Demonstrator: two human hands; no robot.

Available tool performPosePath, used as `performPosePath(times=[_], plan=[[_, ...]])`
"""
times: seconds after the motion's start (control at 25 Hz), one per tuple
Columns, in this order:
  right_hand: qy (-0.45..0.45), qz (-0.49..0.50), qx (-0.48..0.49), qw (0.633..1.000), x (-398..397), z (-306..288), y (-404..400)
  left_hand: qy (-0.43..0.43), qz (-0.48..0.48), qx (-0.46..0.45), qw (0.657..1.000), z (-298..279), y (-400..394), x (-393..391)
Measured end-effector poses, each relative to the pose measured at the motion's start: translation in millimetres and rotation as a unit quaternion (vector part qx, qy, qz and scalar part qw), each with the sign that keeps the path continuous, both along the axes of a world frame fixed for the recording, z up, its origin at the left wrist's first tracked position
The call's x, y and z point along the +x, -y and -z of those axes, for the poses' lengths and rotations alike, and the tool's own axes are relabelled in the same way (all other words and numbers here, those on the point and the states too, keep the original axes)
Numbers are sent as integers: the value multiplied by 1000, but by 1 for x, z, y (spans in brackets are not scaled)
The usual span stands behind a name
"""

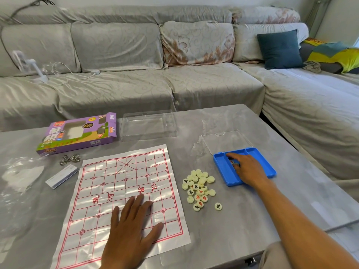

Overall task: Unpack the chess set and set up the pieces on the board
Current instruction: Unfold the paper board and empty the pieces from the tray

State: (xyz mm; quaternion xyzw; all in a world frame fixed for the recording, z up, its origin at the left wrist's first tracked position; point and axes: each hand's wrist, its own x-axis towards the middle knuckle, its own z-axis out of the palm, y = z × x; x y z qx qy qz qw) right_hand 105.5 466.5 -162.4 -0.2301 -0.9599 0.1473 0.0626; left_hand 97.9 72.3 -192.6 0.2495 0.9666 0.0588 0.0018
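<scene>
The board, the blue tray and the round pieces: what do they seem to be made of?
Board: thin glossy sheet, paper or plastic film; it shows creases and glare. Blue tray: moulded plastic, likely, with a clear hinged lid. Pieces: cream discs, probably plastic, with printed characters.

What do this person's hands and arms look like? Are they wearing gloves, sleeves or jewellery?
Both hands are bare: no gloves, rings or watch show on the left hand or the right hand. The forearms are uncovered too, with no sleeve in view up to the picture's edge.
</scene>
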Motion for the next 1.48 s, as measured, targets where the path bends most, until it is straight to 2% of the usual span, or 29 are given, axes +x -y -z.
performPosePath(times=[0.28,0.36,0.44,0.56,0.64,0.72,0.8,0.88,0.96,1.04,1.24,1.48], plan=[[-56,20,17,998,1,1,4,3,8,-2,1000,-1,1,1],[-113,18,-8,993,0,-11,11,14,4,-3,1000,-1,0,-1],[-157,-27,-60,985,-2,-27,32,25,1,8,1000,-1,-1,-1],[-97,-127,-120,980,-8,-36,81,22,3,32,999,2,0,0],[-32,-166,-103,980,-12,-30,97,30,1,25,999,1,-1,-1],[-44,-125,-91,987,-13,-34,84,53,3,16,998,-7,-2,1],[-75,-1,-29,997,-7,-44,52,43,-1,20,999,-6,-3,1],[-21,124,58,990,11,-53,16,35,-10,37,999,-3,-1,1],[85,191,75,975,28,-55,-3,28,-13,44,999,-5,-2,2],[151,183,55,970,31,-46,-5,34,-16,41,998,-8,-4,4],[56,117,-12,991,25,-33,-7,30,-17,36,999,-5,-3,3],[80,111,0,991,22,-18,-9,38,-15,37,998,-5,-2,4]])
